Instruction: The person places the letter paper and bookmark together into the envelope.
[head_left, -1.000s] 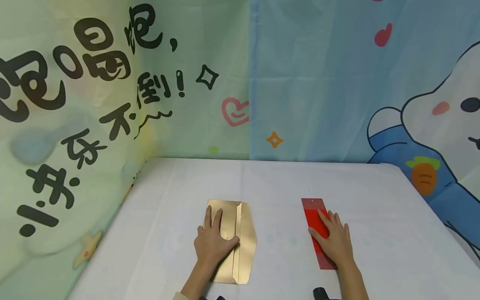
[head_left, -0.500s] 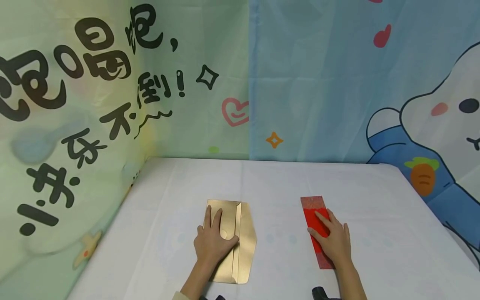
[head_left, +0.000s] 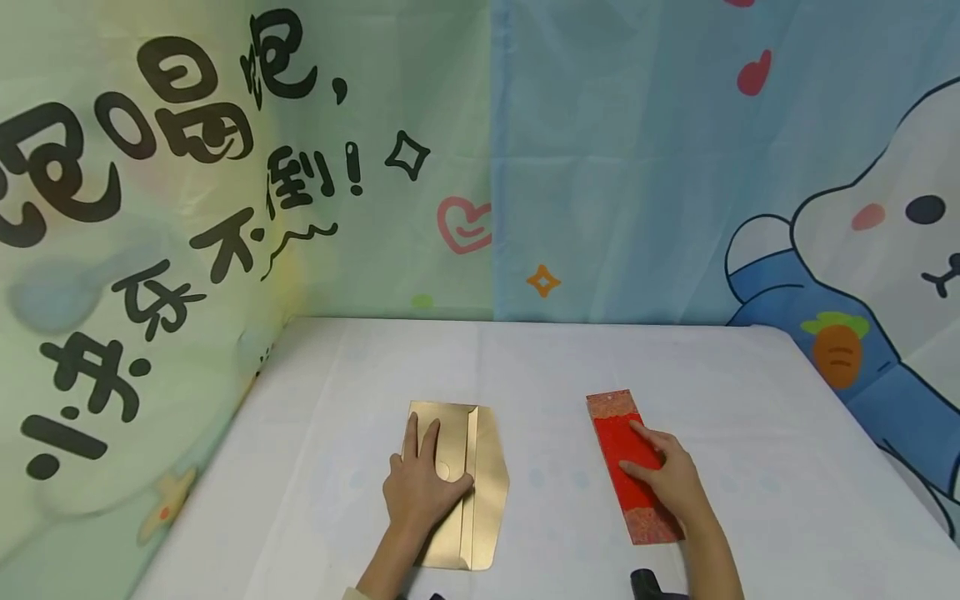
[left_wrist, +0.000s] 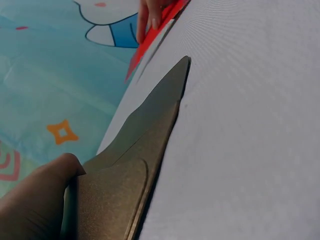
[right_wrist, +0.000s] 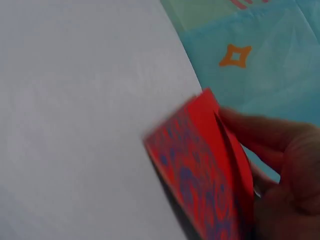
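A gold envelope [head_left: 487, 492] lies on the white table with its flap spread to the right. My left hand [head_left: 422, 492] rests on it, fingers straight and thumb out towards the flap fold. In the left wrist view, the thumb meets the edge of the gold envelope [left_wrist: 125, 190]. To the right, my right hand [head_left: 671, 475] pinches a long red card [head_left: 618, 454] with patterned ends by its right side. Close up, the red card [right_wrist: 195, 165] stands tilted and shows more than one layer, with the right hand [right_wrist: 285, 165] along its edge.
White cloth [head_left: 540, 375] covers the table. Printed curtains [head_left: 637, 167] rise behind its far edge and along the left. A black device [head_left: 651, 585] shows by the right wrist at the bottom.
The red card has tilted and shifted a little left, its right side now raised in my right hand, which has drawn back and curled its fingers. My left hand stays on the gold envelope.
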